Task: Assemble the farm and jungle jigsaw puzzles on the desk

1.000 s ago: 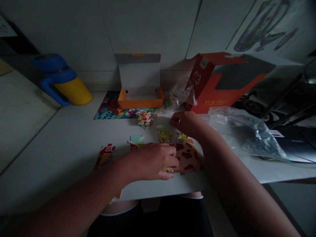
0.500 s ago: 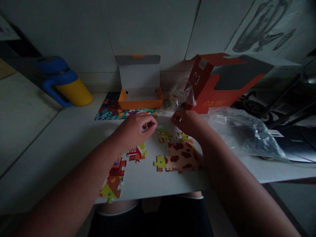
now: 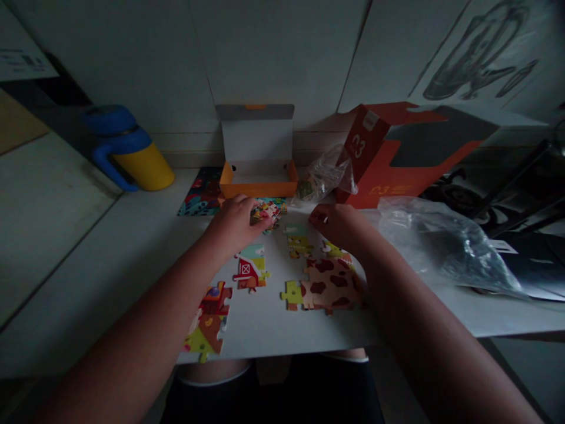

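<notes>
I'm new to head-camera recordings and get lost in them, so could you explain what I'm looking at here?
There is no machine here, just a person's two bare hands. The camera sits on their head, looking forward and down, so their left hand appears on the left.

On the white table lie joined puzzle sections: one with a red barn, another with brown patches. Behind stand an open orange box and a blue-and-yellow jug.

The left hand is at a pile of loose pieces; the right hand, fingers curled, is above the patched section in the picture. It is too dark to tell whether either holds a piece.
</notes>
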`<state>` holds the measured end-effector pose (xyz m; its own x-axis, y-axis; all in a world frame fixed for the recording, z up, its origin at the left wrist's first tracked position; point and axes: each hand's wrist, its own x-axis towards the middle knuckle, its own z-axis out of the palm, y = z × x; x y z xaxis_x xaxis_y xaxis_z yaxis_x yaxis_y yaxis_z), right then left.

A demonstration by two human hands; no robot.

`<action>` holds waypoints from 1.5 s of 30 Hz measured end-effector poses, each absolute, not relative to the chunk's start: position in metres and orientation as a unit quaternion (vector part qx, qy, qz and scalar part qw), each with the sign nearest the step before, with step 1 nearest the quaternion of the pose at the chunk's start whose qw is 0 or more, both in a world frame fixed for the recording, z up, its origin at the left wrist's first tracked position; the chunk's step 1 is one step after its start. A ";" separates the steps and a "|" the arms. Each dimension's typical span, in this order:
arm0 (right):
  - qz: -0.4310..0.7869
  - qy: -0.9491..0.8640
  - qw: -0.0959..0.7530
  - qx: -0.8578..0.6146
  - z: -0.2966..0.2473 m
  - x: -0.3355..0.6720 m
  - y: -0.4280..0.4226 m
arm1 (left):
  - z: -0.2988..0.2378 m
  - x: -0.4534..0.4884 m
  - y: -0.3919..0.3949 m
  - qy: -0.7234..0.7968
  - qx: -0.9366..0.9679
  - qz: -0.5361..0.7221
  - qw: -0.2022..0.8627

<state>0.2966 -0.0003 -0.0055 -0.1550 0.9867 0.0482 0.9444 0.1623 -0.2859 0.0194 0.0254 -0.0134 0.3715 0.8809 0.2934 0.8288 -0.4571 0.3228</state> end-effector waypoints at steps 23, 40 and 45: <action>0.119 -0.753 0.116 -0.637 -0.002 0.291 -0.002 | -0.017 0.025 0.021 0.511 0.826 0.229 0.053; 0.146 -0.756 0.140 -0.623 -0.005 0.290 -0.001 | -0.016 0.023 0.023 0.460 0.851 0.246 0.064; 0.141 -0.767 0.153 -0.607 -0.007 0.289 0.000 | -0.026 0.023 0.027 0.409 0.871 0.257 0.092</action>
<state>0.2886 -0.0004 -0.0072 -0.2161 0.9743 0.0631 0.8885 0.2230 -0.4010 0.0234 0.0267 -0.0258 0.5335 0.7589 0.3735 0.6645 -0.6493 0.3700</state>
